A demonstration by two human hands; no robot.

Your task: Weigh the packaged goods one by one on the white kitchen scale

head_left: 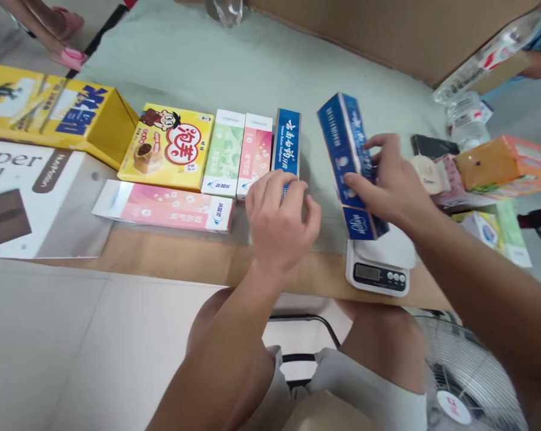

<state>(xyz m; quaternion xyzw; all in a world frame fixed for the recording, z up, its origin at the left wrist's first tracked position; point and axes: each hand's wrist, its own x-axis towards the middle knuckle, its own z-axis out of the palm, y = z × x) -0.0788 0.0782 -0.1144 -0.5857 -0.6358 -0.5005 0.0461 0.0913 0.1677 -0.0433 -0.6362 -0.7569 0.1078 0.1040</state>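
My right hand [387, 179] grips a dark blue toothpaste box [342, 155], held tilted just above and behind a white kitchen scale [378, 275]. The thumb presses its near face and the fingers wrap its right side. My left hand [282, 218] has its fingers curled over the near end of another blue toothpaste box [288, 134], which lies flat on the table. Blue shows between those fingers. Left of it lie a pink toothpaste box [256, 146] and a green toothpaste box [225, 146], side by side. Another pink toothpaste box [167, 206] lies crosswise in front.
A yellow snack box [165, 149], a large yellow carton [91, 120] and a white carton [73, 197] stand at the left. On the right are an orange package [499, 164], a black object [434, 145] and plastic bottles [468, 120]. A fan [472, 371] stands below the table.
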